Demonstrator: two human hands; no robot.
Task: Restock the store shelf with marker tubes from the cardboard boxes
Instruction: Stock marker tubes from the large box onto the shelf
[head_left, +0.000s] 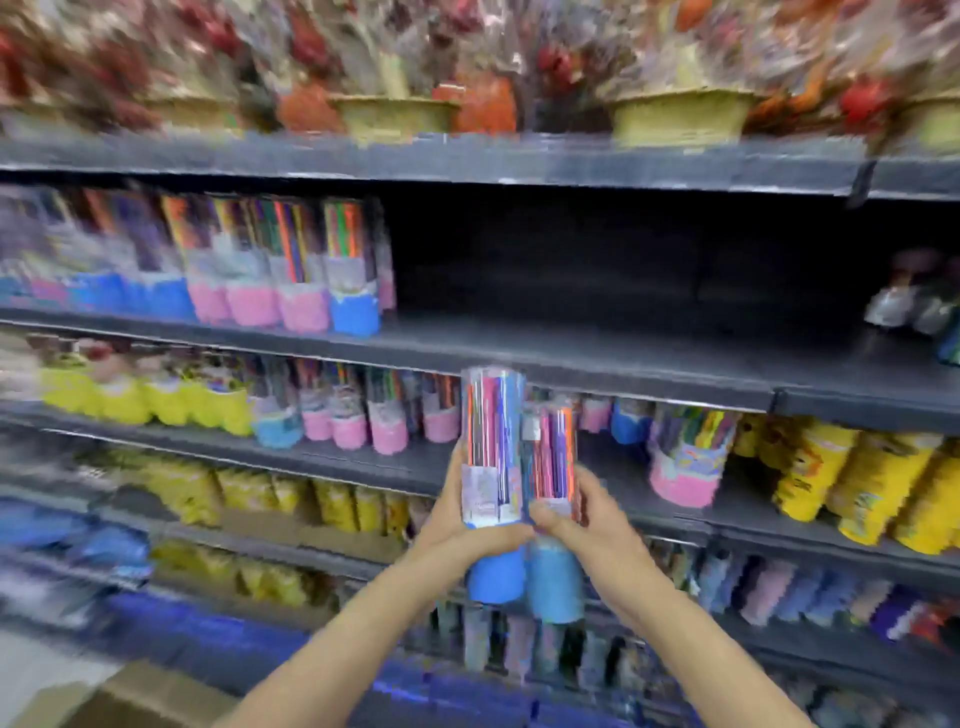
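I hold two clear marker tubes with blue bases upright in front of the shelves. My left hand (467, 525) grips the taller tube (491, 452) around its lower part. My right hand (582, 525) grips the second tube (555, 462), which sits just right of the first and touches it. Both tubes are below the front edge of the dark shelf (597, 343), whose middle and right stretch is bare. A row of matching tubes with pink and blue bases (291, 260) stands on the left part of that shelf. The picture is blurred by motion.
Wrapped flower pots (675, 114) line the top shelf. More tubes with pink and yellow bases (363, 415) fill the shelf below, with yellow canisters (857, 483) at the right. A cardboard box corner (130, 701) shows at the bottom left. Small bottles (904, 301) stand at the far right.
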